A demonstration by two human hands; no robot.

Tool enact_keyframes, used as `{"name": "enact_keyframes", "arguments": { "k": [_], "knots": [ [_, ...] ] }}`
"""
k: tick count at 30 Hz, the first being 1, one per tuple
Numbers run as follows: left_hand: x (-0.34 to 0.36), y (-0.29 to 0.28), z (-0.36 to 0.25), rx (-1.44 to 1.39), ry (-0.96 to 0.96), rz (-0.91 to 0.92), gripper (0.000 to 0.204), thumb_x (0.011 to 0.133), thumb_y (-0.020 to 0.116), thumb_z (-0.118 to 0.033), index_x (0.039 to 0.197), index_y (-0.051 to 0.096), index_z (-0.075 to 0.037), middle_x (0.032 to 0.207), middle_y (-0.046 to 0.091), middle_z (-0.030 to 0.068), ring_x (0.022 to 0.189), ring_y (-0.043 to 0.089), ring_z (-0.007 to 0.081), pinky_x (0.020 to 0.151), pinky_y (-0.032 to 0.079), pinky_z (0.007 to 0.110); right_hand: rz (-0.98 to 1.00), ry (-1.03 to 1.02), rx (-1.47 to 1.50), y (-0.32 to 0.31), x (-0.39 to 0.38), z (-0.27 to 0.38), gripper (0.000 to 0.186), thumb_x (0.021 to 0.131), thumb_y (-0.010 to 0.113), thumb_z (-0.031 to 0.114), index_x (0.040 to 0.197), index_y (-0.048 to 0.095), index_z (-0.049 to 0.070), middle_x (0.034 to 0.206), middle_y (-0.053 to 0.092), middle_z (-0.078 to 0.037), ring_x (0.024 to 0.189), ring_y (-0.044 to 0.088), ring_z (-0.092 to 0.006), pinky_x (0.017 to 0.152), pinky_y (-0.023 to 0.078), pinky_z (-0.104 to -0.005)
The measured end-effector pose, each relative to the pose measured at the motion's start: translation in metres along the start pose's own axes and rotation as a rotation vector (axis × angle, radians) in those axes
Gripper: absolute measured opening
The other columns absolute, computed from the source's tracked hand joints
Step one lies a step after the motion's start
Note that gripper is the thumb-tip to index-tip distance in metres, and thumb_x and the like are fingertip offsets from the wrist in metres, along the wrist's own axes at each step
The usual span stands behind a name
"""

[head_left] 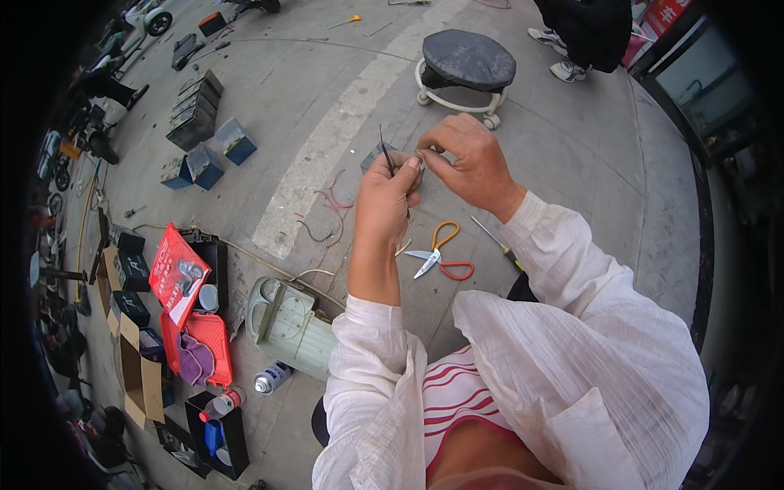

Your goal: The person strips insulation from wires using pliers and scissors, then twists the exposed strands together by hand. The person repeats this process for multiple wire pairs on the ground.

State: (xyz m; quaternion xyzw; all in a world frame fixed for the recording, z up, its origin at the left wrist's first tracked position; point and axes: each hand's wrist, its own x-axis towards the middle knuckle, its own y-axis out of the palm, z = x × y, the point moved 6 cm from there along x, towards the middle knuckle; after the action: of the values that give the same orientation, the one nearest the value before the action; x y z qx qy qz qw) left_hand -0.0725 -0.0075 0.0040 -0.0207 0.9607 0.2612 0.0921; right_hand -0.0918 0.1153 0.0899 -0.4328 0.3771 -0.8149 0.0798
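My left hand (384, 196) is closed in a pinch around a thin dark wire (385, 147), whose end sticks up past the fingers. Close beside its thumb, the fingertips of my right hand (472, 163) are pinched together; what they hold, if anything, is too small to make out. Behind the left hand a small grey block (371, 158) shows in part on the ground. Below the hands lie scissors (437, 251) with orange handles, spread apart, and a screwdriver (498, 243) with a yellow and black handle. Loose red and dark wires (331, 200) lie to the left.
A round black stool (469, 61) on casters stands ahead, with a person (584, 37) beyond it. Several batteries (196, 106) sit at the far left. Nearer are a pale green plastic housing (290, 322), a spray can (272, 377), a red tray (216, 339) and open cartons (139, 371).
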Motion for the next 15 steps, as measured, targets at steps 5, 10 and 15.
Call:
{"name": "enact_keyframes", "arguments": {
  "k": [5, 10, 15],
  "knots": [
    [-0.001, 0.003, -0.003, 0.264, 0.146, -0.011, 0.013, 0.095, 0.058, -0.013, 0.088, 0.056, -0.003, 0.077, 0.052, -0.0030, 0.068, 0.042, 0.0051, 0.059, 0.037, 0.023, -0.125, 0.048, 0.140, -0.006, 0.001, 0.005, 0.038, 0.076, 0.071, 0.013, 0.113, 0.066, 0.005, 0.096, 0.060, -0.012, 0.087, 0.056, -0.0281, 0.078, 0.047, -0.0358],
    [0.001, 0.004, 0.001, 0.307, 0.168, -0.011, 0.015, 0.095, 0.058, -0.014, 0.088, 0.055, -0.001, 0.079, 0.053, -0.0018, 0.071, 0.042, 0.0059, 0.060, 0.037, 0.023, -0.055, 0.008, 0.089, -0.002, -0.001, 0.007, 0.046, 0.078, 0.069, 0.013, 0.123, 0.063, 0.006, 0.101, 0.059, -0.013, 0.091, 0.054, -0.0287, 0.082, 0.045, -0.0367],
    [0.003, 0.003, 0.002, 0.308, 0.194, -0.022, 0.017, 0.095, 0.058, -0.015, 0.087, 0.055, 0.000, 0.077, 0.053, -0.0017, 0.070, 0.042, 0.0060, 0.060, 0.037, 0.024, -0.063, -0.043, 0.014, -0.004, -0.001, 0.011, 0.043, 0.078, 0.069, 0.012, 0.121, 0.065, 0.006, 0.099, 0.059, -0.013, 0.089, 0.054, -0.0286, 0.080, 0.045, -0.0374]
  ]
}}
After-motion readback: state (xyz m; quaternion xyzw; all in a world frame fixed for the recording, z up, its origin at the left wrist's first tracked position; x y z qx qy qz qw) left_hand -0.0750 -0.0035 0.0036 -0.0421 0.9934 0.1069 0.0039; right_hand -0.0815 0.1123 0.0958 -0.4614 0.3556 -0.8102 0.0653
